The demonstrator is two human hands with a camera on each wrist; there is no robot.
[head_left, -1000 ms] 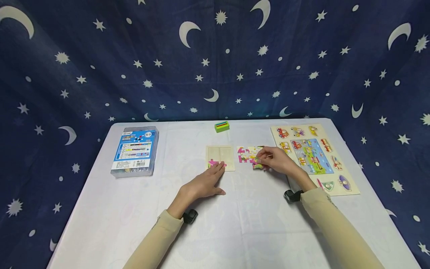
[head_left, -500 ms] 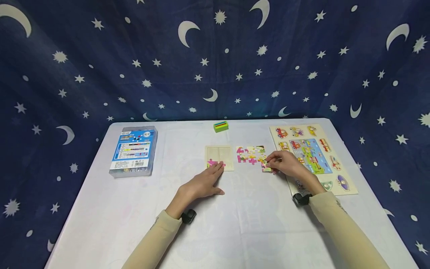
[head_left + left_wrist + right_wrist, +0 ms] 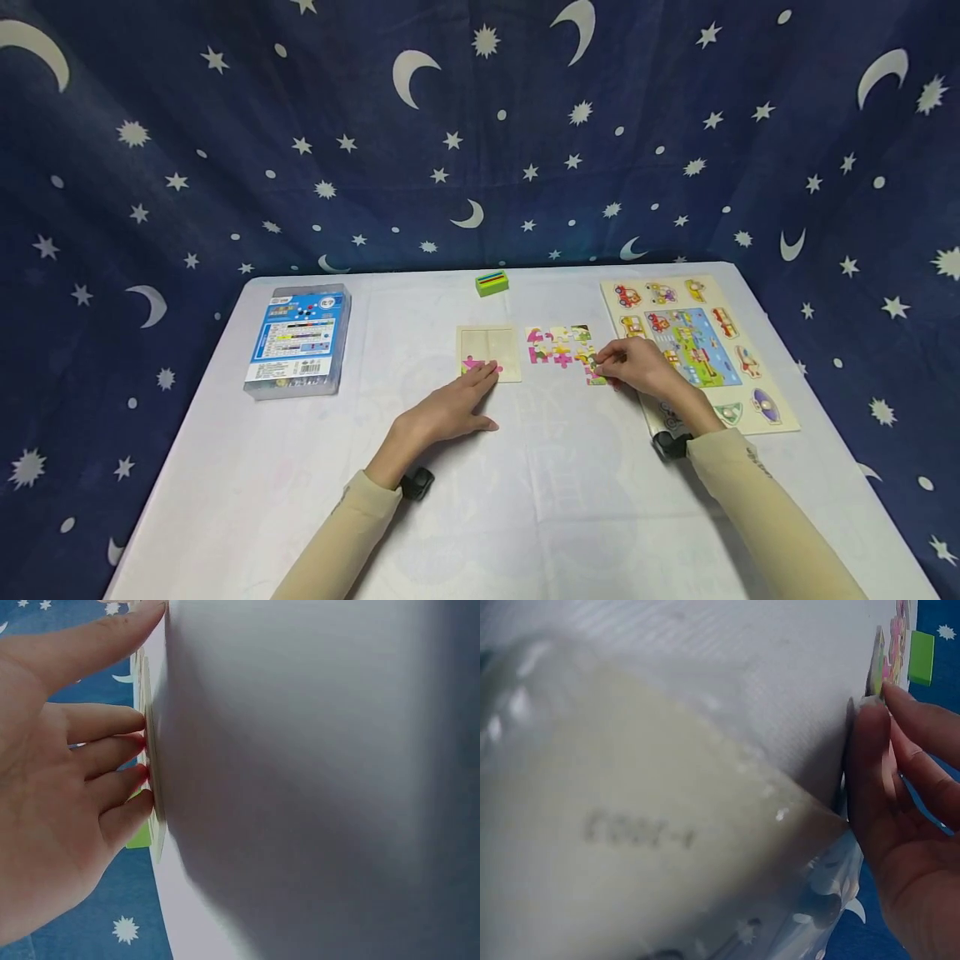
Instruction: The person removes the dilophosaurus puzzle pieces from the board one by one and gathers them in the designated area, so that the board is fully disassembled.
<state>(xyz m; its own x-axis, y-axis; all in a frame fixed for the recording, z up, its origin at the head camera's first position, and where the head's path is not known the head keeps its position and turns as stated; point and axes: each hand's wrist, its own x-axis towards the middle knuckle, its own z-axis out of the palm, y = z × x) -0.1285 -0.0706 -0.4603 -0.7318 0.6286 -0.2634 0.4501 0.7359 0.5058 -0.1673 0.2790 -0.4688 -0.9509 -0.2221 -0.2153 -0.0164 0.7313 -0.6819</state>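
Observation:
My left hand (image 3: 450,410) lies with its fingers extended over the lower part of a small square wooden puzzle tray (image 3: 512,343). Pink puzzle pieces (image 3: 471,364) show inside the tray beside the fingertips. In the left wrist view the fingers touch the tray's edge, thumb held apart. My right hand (image 3: 641,367) pinches a colourful puzzle piece (image 3: 595,377) between thumb and fingers. That piece is at the lower right corner of a cluster of loose puzzle pieces (image 3: 558,335), right of the tray. In the right wrist view the piece (image 3: 875,664) stands tilted at the fingertips.
A large vehicle puzzle board (image 3: 705,292), in clear plastic wrap, lies under the right wrist. A plastic case with a blue label (image 3: 296,342) sits on the left of the white table (image 3: 525,517). A small green box (image 3: 492,284) is at the back.
My right hand has shifted right with the pinched piece, moving it from the cluster's lower middle to its lower right. The left hand stays on the tray.

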